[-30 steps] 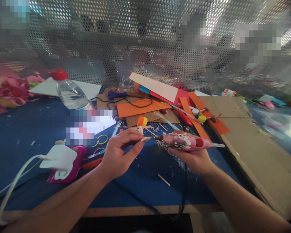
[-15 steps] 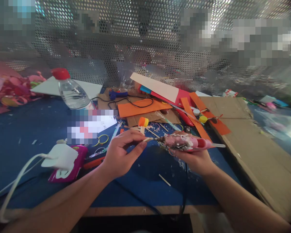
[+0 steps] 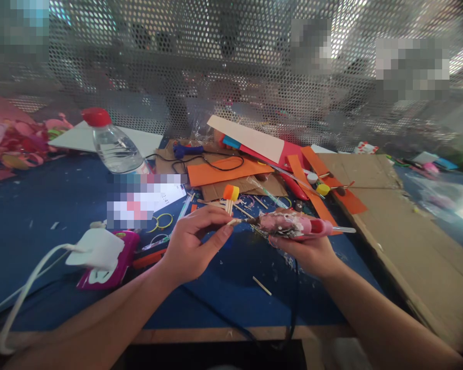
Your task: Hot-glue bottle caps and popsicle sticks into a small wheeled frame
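Observation:
Between thumb and fingers, my left hand (image 3: 195, 241) pinches a thin wooden stick (image 3: 235, 222). My right hand (image 3: 312, 254) is wrapped round a pink hot glue gun (image 3: 285, 224), whose body is crusted with dried glue. Its nozzle meets the stick's tip, or comes very close to it. A clear glue stick (image 3: 343, 229) pokes out of the gun's rear. Just beyond my left fingers, an orange and yellow cap-like piece (image 3: 231, 192) tops several short upright sticks. One loose stick (image 3: 262, 285) lies on the blue table nearer to me.
At left stand a red-capped water bottle (image 3: 116, 144), a lit phone (image 3: 165, 198) and a white charger (image 3: 96, 249) on a magenta box (image 3: 129, 257). Orange sheets (image 3: 224, 172) lie behind my hands. Cardboard (image 3: 405, 241) covers the right side. A perforated metal screen (image 3: 224, 67) rises behind.
The glue gun has shifted slightly left, its nozzle closer to the stick. The orange and yellow piece has moved slightly right. My left hand is nearly still.

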### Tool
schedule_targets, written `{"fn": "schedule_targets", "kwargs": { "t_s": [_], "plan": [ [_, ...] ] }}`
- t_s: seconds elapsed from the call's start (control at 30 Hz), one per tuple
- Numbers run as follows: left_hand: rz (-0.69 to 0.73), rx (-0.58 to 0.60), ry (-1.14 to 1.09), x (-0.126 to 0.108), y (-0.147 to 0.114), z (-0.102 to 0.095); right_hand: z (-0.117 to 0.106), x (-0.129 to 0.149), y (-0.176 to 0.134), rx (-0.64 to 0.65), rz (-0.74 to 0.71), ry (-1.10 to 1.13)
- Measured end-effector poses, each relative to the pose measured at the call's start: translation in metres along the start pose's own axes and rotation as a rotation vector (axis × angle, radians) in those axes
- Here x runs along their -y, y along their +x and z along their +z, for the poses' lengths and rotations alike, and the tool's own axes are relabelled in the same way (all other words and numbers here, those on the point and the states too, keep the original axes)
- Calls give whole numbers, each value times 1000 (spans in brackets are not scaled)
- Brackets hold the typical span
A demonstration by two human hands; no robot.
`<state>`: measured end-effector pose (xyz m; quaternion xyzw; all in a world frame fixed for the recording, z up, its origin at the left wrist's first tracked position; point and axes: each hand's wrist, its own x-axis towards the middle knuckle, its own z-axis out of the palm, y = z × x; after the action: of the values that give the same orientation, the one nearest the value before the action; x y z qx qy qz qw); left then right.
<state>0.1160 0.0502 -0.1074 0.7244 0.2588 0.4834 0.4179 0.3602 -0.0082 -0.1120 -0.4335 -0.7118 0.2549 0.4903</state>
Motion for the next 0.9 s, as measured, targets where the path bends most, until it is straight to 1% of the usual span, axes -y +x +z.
{"fn": "schedule_targets", "kwargs": {
  "t_s": [0.27,0.43,0.57,0.63,0.77,0.9],
  "plan": [
    [-10,8,-11,1,0,0,0,-1,0,0,-44,2],
    [-18,18,-28,3,-2,1,2,-2,0,-82,-36,-41],
    [-8,56,11,3,-2,1,1,-4,-2,-112,-27,-70],
    [-4,67,34,1,-2,2,0,-4,-2,-104,-25,-75],
    [-17,68,39,0,-1,3,-1,-3,-3,-40,-27,-42],
    [-34,55,33,1,0,3,-1,-2,-2,-42,-26,-11]
  ]
}}
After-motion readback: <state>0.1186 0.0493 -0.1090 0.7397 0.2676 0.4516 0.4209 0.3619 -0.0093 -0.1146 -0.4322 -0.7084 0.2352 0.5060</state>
